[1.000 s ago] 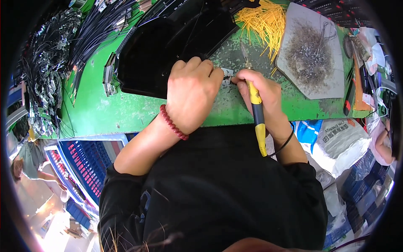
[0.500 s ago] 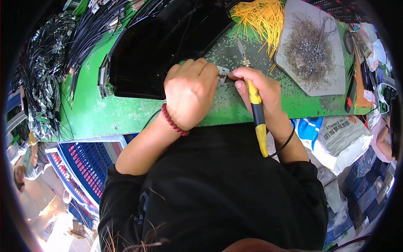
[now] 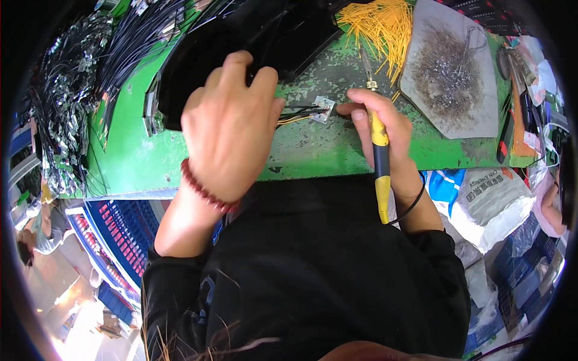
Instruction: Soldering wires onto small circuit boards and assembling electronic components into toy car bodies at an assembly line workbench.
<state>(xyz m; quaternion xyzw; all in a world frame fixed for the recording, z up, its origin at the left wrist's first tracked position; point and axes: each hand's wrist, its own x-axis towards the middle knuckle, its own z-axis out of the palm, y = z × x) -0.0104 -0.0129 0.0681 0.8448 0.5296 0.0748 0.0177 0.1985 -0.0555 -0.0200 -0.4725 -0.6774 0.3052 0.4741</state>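
A small white circuit board (image 3: 324,109) with black and yellow wires (image 3: 294,116) running left from it lies on the green bench. My left hand (image 3: 232,123), wearing a dark red bead bracelet (image 3: 203,191), is above the near edge of a black tray (image 3: 211,57). Its fingers are spread apart, and the wires pass out of sight beneath it. In my right hand (image 3: 392,129) is a yellow and black soldering iron (image 3: 381,159), its metal tip pointing away from me, beyond the board. The right fingertips are just right of the board.
Yellow wires (image 3: 379,30) are heaped at the back, beside a grey slab (image 3: 448,78) covered in dark solder residue. Black cables (image 3: 129,60) and shiny bundled parts (image 3: 66,96) crowd the left. Below the bench stand a blue basket (image 3: 120,234) and a white sack (image 3: 487,204).
My left hand has moved left from the board, its fingers spreading, so the board and wires now show. My right hand and the soldering iron have shifted slightly right.
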